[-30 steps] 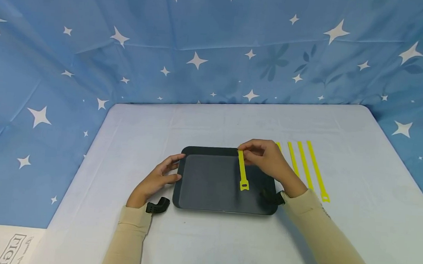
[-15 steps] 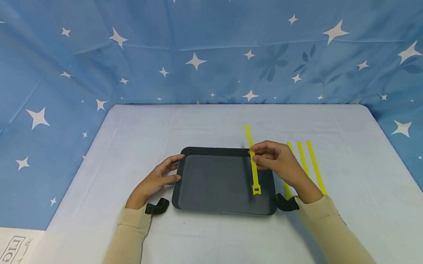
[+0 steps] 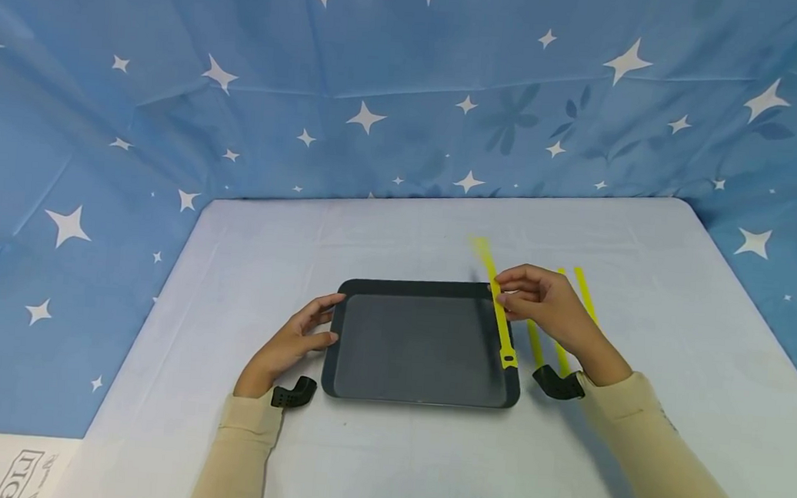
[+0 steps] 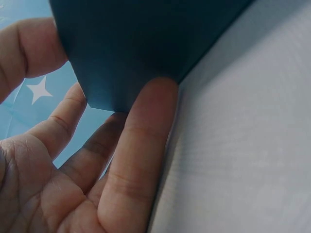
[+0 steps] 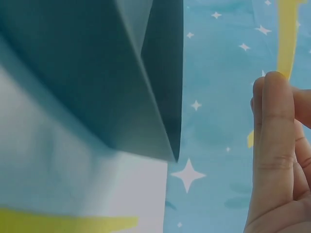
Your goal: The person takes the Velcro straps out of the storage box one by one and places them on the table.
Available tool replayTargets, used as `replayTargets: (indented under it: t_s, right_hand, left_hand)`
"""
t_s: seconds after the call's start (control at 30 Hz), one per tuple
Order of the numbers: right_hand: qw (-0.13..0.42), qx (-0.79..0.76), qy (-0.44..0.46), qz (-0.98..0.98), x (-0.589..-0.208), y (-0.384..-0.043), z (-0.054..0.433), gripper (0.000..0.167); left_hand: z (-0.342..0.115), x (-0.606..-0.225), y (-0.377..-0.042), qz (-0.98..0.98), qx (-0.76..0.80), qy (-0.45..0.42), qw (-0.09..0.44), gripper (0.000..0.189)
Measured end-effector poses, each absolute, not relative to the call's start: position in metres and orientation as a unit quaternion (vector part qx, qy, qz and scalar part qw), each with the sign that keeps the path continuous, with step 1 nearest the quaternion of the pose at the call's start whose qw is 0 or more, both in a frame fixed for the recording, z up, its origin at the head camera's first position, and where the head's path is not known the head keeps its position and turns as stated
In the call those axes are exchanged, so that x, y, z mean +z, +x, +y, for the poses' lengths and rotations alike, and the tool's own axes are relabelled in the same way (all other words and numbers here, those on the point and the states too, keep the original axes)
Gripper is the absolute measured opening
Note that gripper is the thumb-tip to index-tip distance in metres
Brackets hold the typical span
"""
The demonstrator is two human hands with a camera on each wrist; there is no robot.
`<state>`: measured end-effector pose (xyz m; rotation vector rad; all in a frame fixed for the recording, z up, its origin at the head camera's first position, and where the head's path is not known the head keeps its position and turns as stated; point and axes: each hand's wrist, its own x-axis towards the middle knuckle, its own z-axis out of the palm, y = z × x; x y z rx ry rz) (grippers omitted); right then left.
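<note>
My right hand (image 3: 543, 305) pinches a yellow cable tie (image 3: 501, 329) by its middle, above the right edge of a dark grey tray (image 3: 419, 351). The slotted end of the tie hangs toward me; its far end is blurred. In the right wrist view the cable tie (image 5: 286, 43) rises from between the fingertips, beside the tray corner (image 5: 163, 126). My left hand (image 3: 292, 343) touches the tray's left side. The left wrist view has the thumb (image 4: 146, 141) against the outer wall of the tray (image 4: 112, 58) and other fingers near its corner.
Several more yellow cable ties (image 3: 534, 343) lie on the white table (image 3: 411, 466) to the right, partly covered by my right hand and wrist. A blue curtain (image 3: 273, 63) with white stars stands behind. Printed paper or cloth (image 3: 1, 468) shows at lower left.
My right hand has moved right with the cable tie, from over the tray to its right edge. The grip now sits at the tie's middle instead of its far end. The left hand stays.
</note>
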<state>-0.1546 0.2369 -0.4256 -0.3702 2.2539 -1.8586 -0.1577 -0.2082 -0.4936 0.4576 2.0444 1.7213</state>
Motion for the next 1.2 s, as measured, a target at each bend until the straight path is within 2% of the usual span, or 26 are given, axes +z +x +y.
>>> replayTargets:
  t_s: [0.37,1.2]
  right_hand:
    - [0.068,-0.606,-0.121,0.783,-0.424,-0.153,0.267,0.032]
    - [0.056,-0.579,-0.100,0.807,-0.435,-0.143,0.315,0.036]
  left_hand:
    - [-0.203,-0.494,-0.161,0.736,0.622,0.167,0.211,0.071]
    - [-0.207,-0.496,-0.152,0.754,0.602,0.153,0.213,0.071]
